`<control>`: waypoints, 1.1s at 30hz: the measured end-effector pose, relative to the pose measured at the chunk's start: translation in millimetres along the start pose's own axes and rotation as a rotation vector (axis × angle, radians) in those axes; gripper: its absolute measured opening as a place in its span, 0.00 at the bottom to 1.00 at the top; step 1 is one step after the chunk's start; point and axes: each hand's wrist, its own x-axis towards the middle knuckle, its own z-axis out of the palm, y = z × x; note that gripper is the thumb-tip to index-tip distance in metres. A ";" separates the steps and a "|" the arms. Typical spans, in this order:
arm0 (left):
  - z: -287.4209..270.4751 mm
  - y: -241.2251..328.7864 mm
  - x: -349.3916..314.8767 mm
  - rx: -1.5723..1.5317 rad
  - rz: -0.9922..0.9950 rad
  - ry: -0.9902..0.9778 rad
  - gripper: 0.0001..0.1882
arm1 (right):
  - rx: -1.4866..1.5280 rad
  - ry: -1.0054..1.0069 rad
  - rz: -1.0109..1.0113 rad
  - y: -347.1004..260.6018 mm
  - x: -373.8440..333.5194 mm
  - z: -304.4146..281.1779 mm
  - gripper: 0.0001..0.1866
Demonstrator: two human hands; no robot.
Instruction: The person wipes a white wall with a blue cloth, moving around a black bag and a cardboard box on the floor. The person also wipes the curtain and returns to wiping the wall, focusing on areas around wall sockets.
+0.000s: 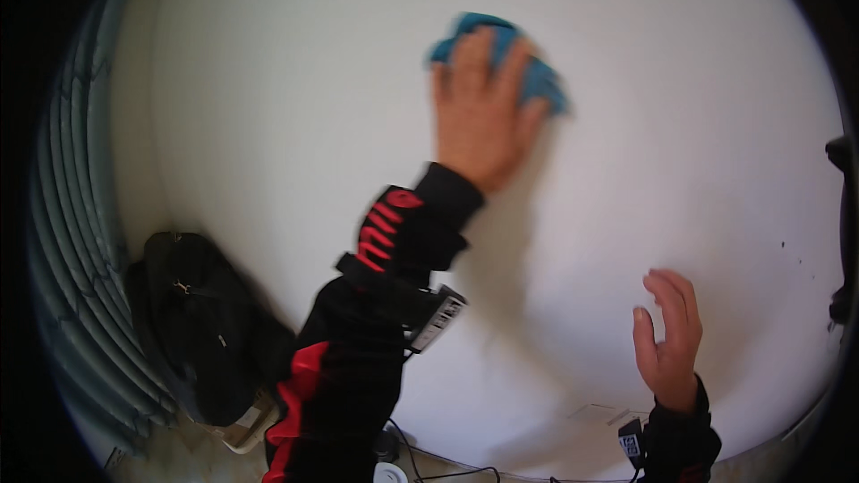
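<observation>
A crumpled blue cloth (541, 83) lies flat against the white wall (295, 80), high in the middle of the view. My left hand (483, 116) presses it there, with spread fingers over the cloth and the arm stretched upward. Part of the cloth is hidden under the palm and fingers. Lower down on the right, my right hand (671, 331) is open, its fingers a little curled and holding nothing. It is near the wall; whether it touches cannot be told. Both arms are in black sleeves, and each has a small tag strapped near the wrist or forearm.
Blue-grey curtains (85, 215) hang along the left side. A black bag (201, 322) leans at the wall's lower left, on a pale box-like thing (246, 429). Thin black cables (456, 474) and a white round object (390, 473) are at the bottom. Dark objects stick out at the right edge.
</observation>
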 end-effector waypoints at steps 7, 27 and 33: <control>-75.4 -222.5 -68.7 0.171 -0.325 0.118 0.28 | 0.040 -0.025 -0.294 -51.1 97.3 77.1 0.18; -88.6 -330.6 -133.4 0.296 -0.613 0.032 0.32 | -0.013 -0.224 -0.588 -90.0 66.0 84.1 0.11; -20.9 -97.8 30.3 0.040 -0.094 0.151 0.25 | -0.061 -0.201 -0.436 -42.9 11.0 13.6 0.13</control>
